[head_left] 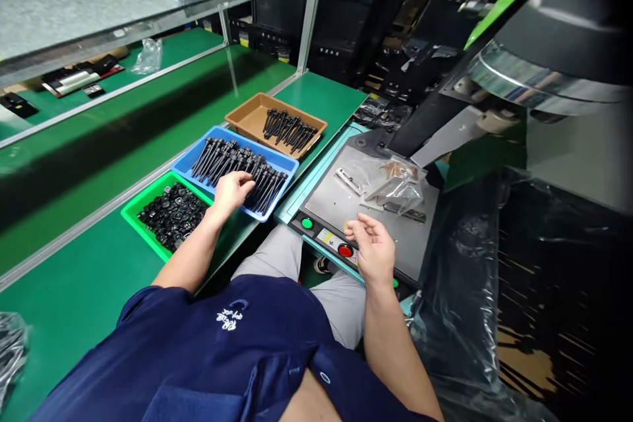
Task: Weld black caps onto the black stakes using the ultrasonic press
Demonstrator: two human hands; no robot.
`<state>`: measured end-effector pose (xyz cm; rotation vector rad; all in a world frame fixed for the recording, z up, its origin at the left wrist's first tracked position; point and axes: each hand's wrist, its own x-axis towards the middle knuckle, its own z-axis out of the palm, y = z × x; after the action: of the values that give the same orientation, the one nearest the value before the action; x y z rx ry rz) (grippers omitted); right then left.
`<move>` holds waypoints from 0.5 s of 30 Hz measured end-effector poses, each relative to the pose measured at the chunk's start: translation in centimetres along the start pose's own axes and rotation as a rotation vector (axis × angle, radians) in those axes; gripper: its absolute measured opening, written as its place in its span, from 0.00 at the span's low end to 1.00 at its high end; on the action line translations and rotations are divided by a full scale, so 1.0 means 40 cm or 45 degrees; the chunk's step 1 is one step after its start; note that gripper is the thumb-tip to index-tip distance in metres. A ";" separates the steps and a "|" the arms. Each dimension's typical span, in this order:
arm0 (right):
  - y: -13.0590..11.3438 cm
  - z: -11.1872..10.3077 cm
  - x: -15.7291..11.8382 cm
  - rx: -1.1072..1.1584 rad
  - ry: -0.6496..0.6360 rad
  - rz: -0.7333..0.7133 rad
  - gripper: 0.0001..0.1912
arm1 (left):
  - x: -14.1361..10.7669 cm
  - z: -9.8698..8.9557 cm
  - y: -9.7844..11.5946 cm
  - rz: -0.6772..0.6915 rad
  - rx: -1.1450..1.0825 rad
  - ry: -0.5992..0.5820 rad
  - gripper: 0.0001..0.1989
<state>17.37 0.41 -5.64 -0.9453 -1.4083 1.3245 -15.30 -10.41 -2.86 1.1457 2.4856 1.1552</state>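
Over the blue tray (pixel 283 161), the left hand (pixel 233 192) partly hides the black rods (pixel 212 161); right of the tray, whether the right hand (pixel 373 247) pinches anything is unclear, and left of it the frame's edge cuts off a plastic bag (pixel 10 349).

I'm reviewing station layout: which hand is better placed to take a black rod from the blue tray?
Likely the left hand: it is at the black rods, while the right hand is by the metal plate.
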 end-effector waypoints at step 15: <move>-0.045 -0.132 -0.119 -0.165 0.133 0.046 0.20 | 0.025 0.022 -0.034 -0.090 0.509 -0.094 0.10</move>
<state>23.80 -3.03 -4.66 -1.1147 -1.4150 1.2041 -16.37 -9.73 -4.27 1.1496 2.7481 0.5983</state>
